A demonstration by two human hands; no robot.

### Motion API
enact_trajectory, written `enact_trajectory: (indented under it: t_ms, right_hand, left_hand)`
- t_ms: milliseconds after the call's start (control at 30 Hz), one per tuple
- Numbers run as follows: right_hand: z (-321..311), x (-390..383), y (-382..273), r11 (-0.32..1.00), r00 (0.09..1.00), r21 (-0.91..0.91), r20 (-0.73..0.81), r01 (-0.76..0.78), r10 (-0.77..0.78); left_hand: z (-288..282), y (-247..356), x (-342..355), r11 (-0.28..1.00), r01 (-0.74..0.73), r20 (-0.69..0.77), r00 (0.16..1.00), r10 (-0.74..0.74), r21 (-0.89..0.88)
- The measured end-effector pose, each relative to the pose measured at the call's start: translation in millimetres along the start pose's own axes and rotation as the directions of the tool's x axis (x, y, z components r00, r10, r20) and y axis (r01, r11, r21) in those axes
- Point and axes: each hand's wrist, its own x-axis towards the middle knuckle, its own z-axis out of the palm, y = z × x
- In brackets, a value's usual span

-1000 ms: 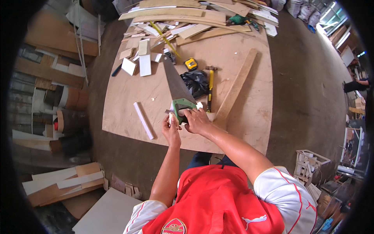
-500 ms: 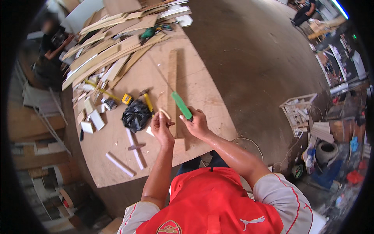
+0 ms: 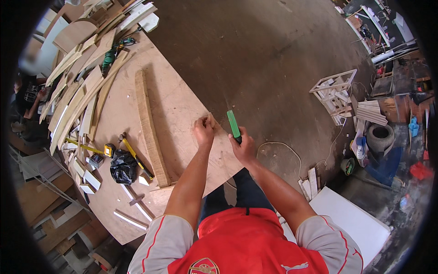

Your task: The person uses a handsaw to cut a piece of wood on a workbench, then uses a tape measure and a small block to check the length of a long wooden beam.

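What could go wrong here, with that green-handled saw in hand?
The right hand holds the green-handled saw close to the bare left hand, so a careless swing might nick those fingers.

A pale cord lies looped on the floor near the person's legs; a step that way could snag a foot.

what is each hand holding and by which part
The right hand grips the handsaw by its green handle. The left hand appears to pinch a small wood piece; which part is unclear.
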Motion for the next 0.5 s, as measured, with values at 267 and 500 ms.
enact_trajectory:
  t_ms: [267, 500]
  right_hand:
    - [-9, 9, 17, 0.985, 0.995, 0.165, 0.090, -0.048, 0.034]
    - [0, 18, 20, 0.981, 0.987, 0.196, 0.160, -0.006, -0.026]
  left_hand:
    - [24, 14, -8, 0.989, 0.000, -0.122, 0.992, 0.018, 0.148]
    - [49, 13, -2, 0.951, 0.142, -0.117, 0.987, -0.114, 0.276]
